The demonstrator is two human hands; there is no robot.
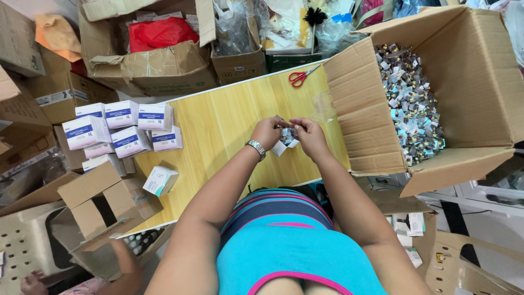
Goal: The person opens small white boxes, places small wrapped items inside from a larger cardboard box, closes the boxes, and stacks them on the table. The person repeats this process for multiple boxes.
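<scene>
Centrally, left hand (267, 131) and right hand (309, 134) pinching a small white carton (285, 143) over the table (218, 125) near its right edge, large open cardboard box (469, 76) of small packets alongside, red scissors (301, 76) at far edge.

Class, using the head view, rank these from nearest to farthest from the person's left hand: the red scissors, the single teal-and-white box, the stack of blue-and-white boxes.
Measured from the left hand:
1. Red scissors, beyond it, at the table's far edge.
2. Single teal-and-white box, left, at the table's near corner.
3. Stack of blue-and-white boxes, farthest left.

Turquoise top, pink-navy stripes, silver wristwatch (255, 148) on left wrist.
</scene>
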